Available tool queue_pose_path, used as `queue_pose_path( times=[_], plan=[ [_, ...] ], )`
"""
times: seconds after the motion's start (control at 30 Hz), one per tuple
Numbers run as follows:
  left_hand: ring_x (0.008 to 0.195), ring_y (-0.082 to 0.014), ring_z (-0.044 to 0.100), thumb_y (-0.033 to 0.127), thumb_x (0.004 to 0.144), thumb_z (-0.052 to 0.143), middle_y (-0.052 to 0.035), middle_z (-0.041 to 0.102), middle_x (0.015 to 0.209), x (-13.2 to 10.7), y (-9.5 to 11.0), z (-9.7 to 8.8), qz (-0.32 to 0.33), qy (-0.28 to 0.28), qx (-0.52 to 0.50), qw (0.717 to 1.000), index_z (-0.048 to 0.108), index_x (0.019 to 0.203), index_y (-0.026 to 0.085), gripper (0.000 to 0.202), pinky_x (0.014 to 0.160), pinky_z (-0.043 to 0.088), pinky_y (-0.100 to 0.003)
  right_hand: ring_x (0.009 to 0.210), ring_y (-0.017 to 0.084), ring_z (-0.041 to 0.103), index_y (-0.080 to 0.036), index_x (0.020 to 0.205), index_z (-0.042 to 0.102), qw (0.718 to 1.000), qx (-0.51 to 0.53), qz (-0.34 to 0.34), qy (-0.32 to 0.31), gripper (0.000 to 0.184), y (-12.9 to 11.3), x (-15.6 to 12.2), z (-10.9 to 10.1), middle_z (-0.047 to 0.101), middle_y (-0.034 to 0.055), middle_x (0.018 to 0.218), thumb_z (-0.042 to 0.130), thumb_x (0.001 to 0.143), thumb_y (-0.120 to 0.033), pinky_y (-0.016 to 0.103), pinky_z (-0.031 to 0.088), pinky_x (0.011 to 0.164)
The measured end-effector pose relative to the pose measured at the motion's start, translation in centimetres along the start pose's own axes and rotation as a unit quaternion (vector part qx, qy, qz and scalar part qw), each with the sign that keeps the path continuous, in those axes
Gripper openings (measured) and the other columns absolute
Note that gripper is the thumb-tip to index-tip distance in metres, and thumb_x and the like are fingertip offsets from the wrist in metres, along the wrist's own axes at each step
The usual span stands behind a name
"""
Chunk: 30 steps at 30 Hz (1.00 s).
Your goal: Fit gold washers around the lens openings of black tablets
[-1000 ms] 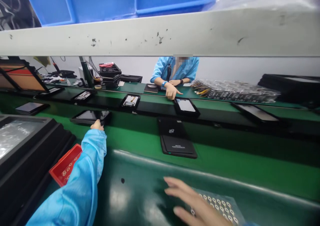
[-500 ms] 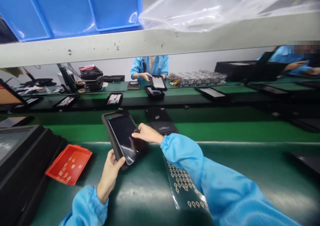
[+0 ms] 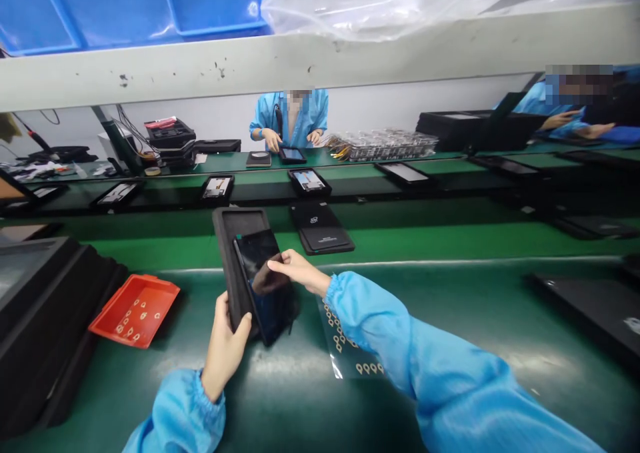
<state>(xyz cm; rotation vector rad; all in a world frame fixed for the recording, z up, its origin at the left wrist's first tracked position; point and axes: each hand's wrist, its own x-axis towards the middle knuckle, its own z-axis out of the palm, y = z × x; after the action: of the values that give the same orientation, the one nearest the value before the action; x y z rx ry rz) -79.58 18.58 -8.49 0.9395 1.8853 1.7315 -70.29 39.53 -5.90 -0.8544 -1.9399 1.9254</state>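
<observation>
My left hand [image 3: 227, 343] is closed on the lower left edge of a black foam tray [image 3: 227, 266], thumb on top. A glossy black tablet [image 3: 263, 283] is tilted up out of the tray's recess, its screen facing me. My right hand [image 3: 300, 269] grips the tablet by its right edge; the fingers behind it are hidden. Partly under my right sleeve lies a clear sheet [image 3: 345, 346] with rows of small ring-shaped tabs. A red bin [image 3: 135, 313] to the left holds several such tabs.
Stacked black foam trays [image 3: 55, 326] stand at the left. Another black tablet in a tray [image 3: 323, 229] lies face down on the green belt. A black tray [image 3: 585, 306] is at the right. A shelf beam [image 3: 200, 69] crosses above; co-workers sit across the line.
The tablet has lifted out of the tray toward the right, baring the recess. My right hand has moved with it while my left keeps the tray. A co-worker across has set a device down.
</observation>
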Motion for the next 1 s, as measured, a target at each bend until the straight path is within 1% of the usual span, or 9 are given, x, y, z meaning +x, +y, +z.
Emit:
queue_pose_path(
  times=[0.2,0.33,0.43,0.47,0.53,0.63,0.77,0.87,1.0],
  plan=[
    [0.127,-0.0283,0.047,0.042,0.086,0.056,-0.0114,0.051,0.133,-0.8,1.2,-0.3,0.012,0.042,0.068,0.997,0.045,0.129,0.022,0.049,0.113,0.032,-0.045,0.069,0.013,0.06,-0.013,0.094,0.068,0.993,-0.101,0.022,-0.049,0.029,-0.9,-1.4,-1.6,0.067,0.0031,0.081,0.07,0.084,-0.041,0.023,0.046,0.057],
    [0.126,-0.0281,0.049,0.046,0.086,0.055,-0.0116,0.052,0.133,-0.3,2.5,-2.7,0.028,0.084,0.094,0.992,0.044,0.129,0.022,0.051,0.113,0.033,-0.045,0.07,0.018,0.06,-0.011,0.079,0.068,0.986,-0.152,-0.06,-0.018,0.037,-3.4,-3.8,-3.1,0.066,0.0031,0.072,0.069,0.08,-0.048,0.027,0.047,0.061],
    [0.13,-0.0296,0.046,0.051,0.08,0.061,-0.012,0.051,0.137,-0.8,2.0,-5.0,-0.024,0.088,0.049,0.995,0.045,0.13,0.021,0.06,0.114,0.033,-0.045,0.081,0.023,0.062,-0.014,0.082,0.067,0.965,-0.203,-0.156,0.052,0.033,-5.4,-8.1,-4.1,0.067,0.0044,0.08,0.063,0.085,-0.046,0.033,0.05,0.073],
    [0.134,-0.0297,0.043,0.051,0.079,0.062,-0.0113,0.049,0.141,-1.5,1.5,-5.4,-0.056,0.069,0.029,0.996,0.045,0.131,0.022,0.062,0.115,0.032,-0.045,0.086,0.024,0.063,-0.016,0.089,0.068,0.943,-0.239,-0.217,0.076,0.026,-5.9,-9.7,-4.4,0.069,0.0051,0.085,0.061,0.088,-0.04,0.035,0.05,0.078],
    [0.14,-0.0289,0.034,0.051,0.078,0.064,-0.0087,0.041,0.149,-3.8,0.3,-5.5,-0.128,0.007,0.0,0.992,0.042,0.137,0.025,0.068,0.117,0.029,-0.044,0.097,0.023,0.065,-0.021,0.104,0.066,0.854,-0.339,-0.383,0.097,0.017,-6.4,-12.9,-4.8,0.072,0.0061,0.1,0.054,0.094,-0.024,0.035,0.05,0.085],
    [0.144,-0.028,0.027,0.052,0.079,0.063,-0.007,0.031,0.155,-8.2,-1.3,-4.0,-0.22,-0.081,-0.028,0.972,0.033,0.145,0.028,0.077,0.119,0.024,-0.045,0.113,0.02,0.062,-0.025,0.117,0.061,0.719,-0.44,-0.536,0.056,0.03,-5.5,-16.0,-4.7,0.068,0.0072,0.118,0.046,0.096,-0.01,0.035,0.049,0.095],
    [0.144,-0.0278,0.028,0.056,0.081,0.059,-0.0077,0.035,0.153,-12.4,-2.3,-1.9,-0.237,-0.085,-0.023,0.968,0.04,0.144,0.027,0.072,0.12,0.015,-0.046,0.121,0.021,0.057,-0.02,0.111,0.063,0.66,-0.467,-0.587,-0.039,0.023,-1.5,-16.5,-2.9,0.067,0.0097,0.119,0.051,0.094,-0.01,0.036,0.049,0.102],
    [0.143,-0.0256,0.029,0.059,0.086,0.049,-0.004,0.038,0.152,-14.3,-2.4,-2.1,-0.229,-0.079,-0.005,0.97,0.051,0.137,0.031,0.058,0.119,0.019,-0.043,0.121,0.022,0.057,-0.016,0.098,0.067,0.601,-0.453,-0.649,-0.112,0.012,1.8,-15.3,-1.6,0.069,0.0115,0.115,0.061,0.089,-0.011,0.034,0.048,0.104],
    [0.137,-0.0257,0.041,0.054,0.092,0.039,-0.0037,0.045,0.146,-15.3,-2.1,-4.4,-0.216,-0.131,0.064,0.965,0.059,0.128,0.035,0.045,0.116,0.029,-0.045,0.123,0.023,0.055,-0.017,0.092,0.07,0.596,-0.43,-0.664,-0.139,0.009,4.3,-14.0,-0.9,0.066,0.0091,0.12,0.066,0.085,-0.013,0.035,0.044,0.107]
  ],
)
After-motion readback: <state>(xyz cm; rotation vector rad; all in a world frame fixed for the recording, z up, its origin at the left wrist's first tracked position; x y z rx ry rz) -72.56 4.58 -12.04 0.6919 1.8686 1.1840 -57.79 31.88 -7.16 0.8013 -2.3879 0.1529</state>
